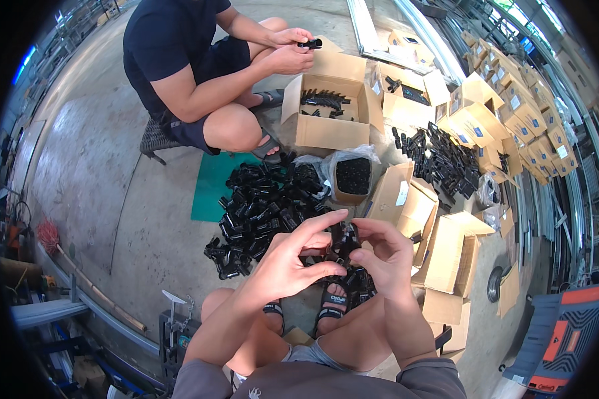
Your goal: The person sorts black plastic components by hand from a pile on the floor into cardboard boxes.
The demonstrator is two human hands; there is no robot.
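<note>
Just above my knees, both my hands hold a small glossy black fitting (343, 241), possibly a tube-like part; its full shape is hidden by my fingers. My left hand (293, 259) grips its left side, thumb below and forefinger above. On the other side my right hand (387, 256) pinches it between thumb and fingers. Beyond and below my hands spreads a heap of similar black fittings (253, 216) on the floor. Across from me a seated co-worker (180, 73) holds another black piece (311, 44) in both hands.
An open cardboard box (333, 132) with rows of black parts stands before the co-worker. A bag-lined box (353, 178) holds small dark pieces. More black parts (439, 159) lie at right, near stacked cartons (522, 110). A green mat (206, 189) lies left of the heap.
</note>
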